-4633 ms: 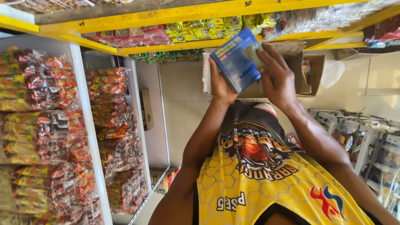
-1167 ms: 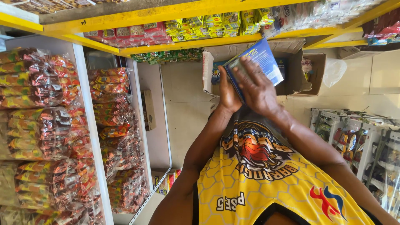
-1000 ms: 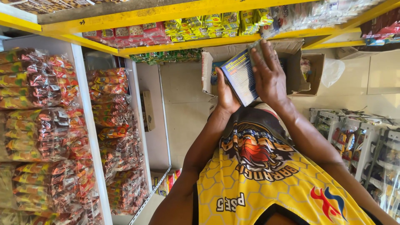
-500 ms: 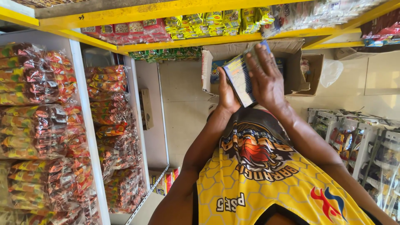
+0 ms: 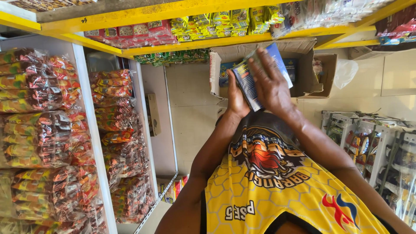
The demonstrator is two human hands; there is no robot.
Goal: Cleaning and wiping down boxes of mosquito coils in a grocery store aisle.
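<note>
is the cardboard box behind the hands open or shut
Open. The cardboard box has its flaps spread outward, and blue packs show inside, behind the blue packet in both hands.

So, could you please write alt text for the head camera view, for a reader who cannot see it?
Two bare hands, the left hand and the right hand, hold a flat blue packet above an open cardboard box on the floor. Yellow shelves with snack packs stand around.
</note>
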